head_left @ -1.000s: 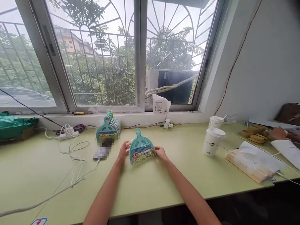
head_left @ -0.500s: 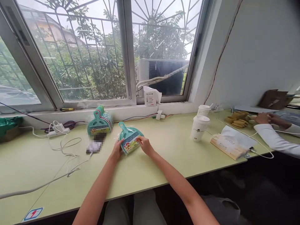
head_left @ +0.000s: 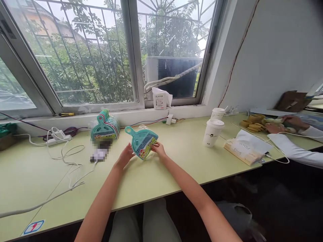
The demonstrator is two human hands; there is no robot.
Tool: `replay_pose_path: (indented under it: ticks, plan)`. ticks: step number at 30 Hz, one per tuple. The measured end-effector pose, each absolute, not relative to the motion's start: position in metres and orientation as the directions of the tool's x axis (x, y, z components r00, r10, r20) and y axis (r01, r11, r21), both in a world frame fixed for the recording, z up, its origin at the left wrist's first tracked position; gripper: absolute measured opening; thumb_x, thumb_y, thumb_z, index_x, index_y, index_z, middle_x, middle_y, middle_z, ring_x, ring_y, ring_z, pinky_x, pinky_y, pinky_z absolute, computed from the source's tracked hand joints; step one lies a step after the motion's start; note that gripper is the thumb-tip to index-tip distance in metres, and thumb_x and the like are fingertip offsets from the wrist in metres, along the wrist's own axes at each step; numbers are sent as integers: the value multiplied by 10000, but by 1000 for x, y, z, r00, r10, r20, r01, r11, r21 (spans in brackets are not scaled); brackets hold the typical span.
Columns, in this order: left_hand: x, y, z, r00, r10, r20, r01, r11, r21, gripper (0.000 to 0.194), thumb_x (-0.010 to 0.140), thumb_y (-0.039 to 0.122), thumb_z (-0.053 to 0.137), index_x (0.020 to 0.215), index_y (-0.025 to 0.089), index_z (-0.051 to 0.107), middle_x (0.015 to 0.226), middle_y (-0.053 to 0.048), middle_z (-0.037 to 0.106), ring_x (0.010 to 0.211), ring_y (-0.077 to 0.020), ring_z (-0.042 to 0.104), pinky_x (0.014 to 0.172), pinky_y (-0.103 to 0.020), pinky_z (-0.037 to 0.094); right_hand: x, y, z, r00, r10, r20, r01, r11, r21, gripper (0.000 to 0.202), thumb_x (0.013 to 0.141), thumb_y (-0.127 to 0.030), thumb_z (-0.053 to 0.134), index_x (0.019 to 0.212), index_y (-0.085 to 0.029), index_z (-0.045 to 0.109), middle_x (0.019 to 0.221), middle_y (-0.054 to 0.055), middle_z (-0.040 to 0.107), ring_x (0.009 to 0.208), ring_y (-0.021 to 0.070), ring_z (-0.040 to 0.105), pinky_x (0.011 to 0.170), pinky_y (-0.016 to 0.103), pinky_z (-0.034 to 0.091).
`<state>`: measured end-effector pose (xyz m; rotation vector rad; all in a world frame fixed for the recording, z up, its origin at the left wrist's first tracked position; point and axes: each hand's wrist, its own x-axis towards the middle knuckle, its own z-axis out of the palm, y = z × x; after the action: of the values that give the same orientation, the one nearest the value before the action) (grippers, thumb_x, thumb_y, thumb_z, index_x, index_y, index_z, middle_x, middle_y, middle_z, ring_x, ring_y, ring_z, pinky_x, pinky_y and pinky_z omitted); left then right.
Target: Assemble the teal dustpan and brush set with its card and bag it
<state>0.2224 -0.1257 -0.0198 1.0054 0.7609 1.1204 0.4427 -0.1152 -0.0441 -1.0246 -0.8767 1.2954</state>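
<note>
A small teal dustpan-and-brush set point(head_left: 142, 141) in clear wrapping is held just above the pale green table point(head_left: 176, 164), tilted with its handle to the upper left. My left hand point(head_left: 125, 155) grips its lower left edge. My right hand point(head_left: 158, 148) pinches its right edge. A stack of the same sets point(head_left: 105, 126) in several colours leans near the window sill, just left of the held one.
A blurred dark item point(head_left: 99, 153), white cables and a power strip point(head_left: 57, 136) lie to the left. Two lidded paper cups point(head_left: 212, 132), a tissue pack point(head_left: 243, 149) and another person's hands point(head_left: 274, 127) with yellow rings are on the right.
The held set has been lifted and turned clockwise, its handle swinging from upright to upper left. The camera has swung right and down, showing my legs below the table edge.
</note>
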Motion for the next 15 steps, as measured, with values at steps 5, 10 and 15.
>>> replay_pose_path:
  ticks: [5,10,15]
  plan:
    - [227,-126,-22,290,957,9,-173,43,984,472,787,551,622,1015,143,684,1034,-126,707,985,-254,649,862,-367,502,464,-116,-31,12,998,-64,-277,-58,-959,387,596,-179,843,893,-179,595,773,26,726,721,178,712,756,356,612]
    - [223,-116,-22,-35,997,-75,-252,64,966,418,858,470,548,1042,110,655,946,-141,694,737,-197,674,648,-322,547,473,-120,-21,-32,999,-15,-290,-23,-957,379,597,-191,851,901,-153,628,777,60,736,708,209,715,713,371,622]
    - [179,-105,-11,-554,832,29,-274,-215,937,481,958,394,221,1150,113,562,1126,-168,623,996,-214,647,803,-345,551,489,-115,-19,77,997,-20,-354,8,-935,338,624,-132,813,901,-150,622,803,55,735,726,199,712,732,359,617]
